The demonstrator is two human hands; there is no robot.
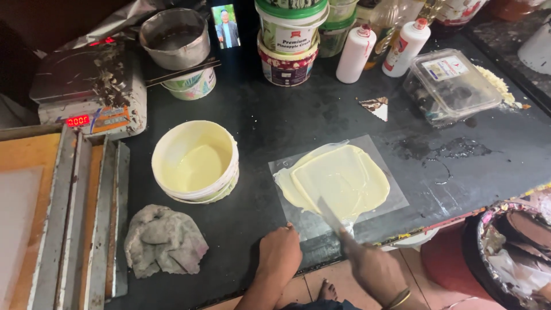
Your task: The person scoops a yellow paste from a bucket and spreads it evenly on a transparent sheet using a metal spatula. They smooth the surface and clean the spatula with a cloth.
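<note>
Pale yellow spread point(338, 181) on a clear sheet point(379, 149) over the black bench point(287, 120). At nine o'clock, a cream tub point(195, 162) with yellow-white inside. At seven o'clock, a mottled grey rag point(165, 241). At twelve o'clock, two white bottles point(356, 54) with red caps, and green-lidded tubs point(290, 26).

Black counter point(275, 123) bears a clear sheet point(385, 189), cream bucket point(195, 161), grey rag point(165, 240) and 2 bottles point(356, 54).

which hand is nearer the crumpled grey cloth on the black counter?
Left. The left hand rests on the clear plastic sheet's near corner, just right of the crumpled grey cloth. The right hand holds a knife further right.
</note>
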